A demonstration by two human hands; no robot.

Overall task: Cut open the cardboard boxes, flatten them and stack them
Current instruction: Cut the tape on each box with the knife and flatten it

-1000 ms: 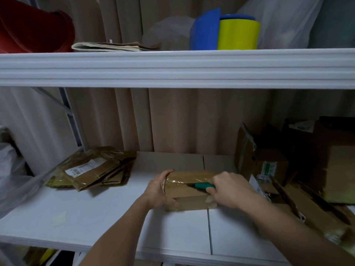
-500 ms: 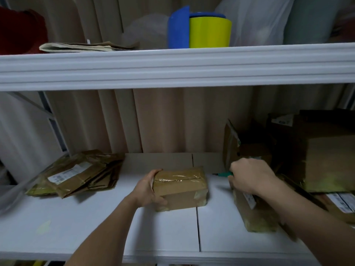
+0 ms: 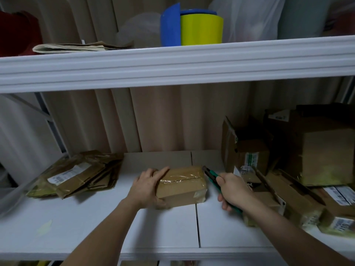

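Small brown taped-up box (image 3: pixel 180 186) sits mid-shelf (image 3: pixel 96 223), shiny tape wrinkled over the top seam. My left hand (image 3: pixel 147 186) grips its left end, my right hand (image 3: pixel 233 191) is wrapped round a green box cutter (image 3: pixel 212 175), tip at the box's right corner. Flattened pile (image 3: pixel 78 173) sits off left.

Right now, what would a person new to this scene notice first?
First, the taped cardboard box at the middle of the white shelf: the left hand holds it, and the right hand brings a green utility knife to its right end. Next, the yellow roll on the upper shelf.
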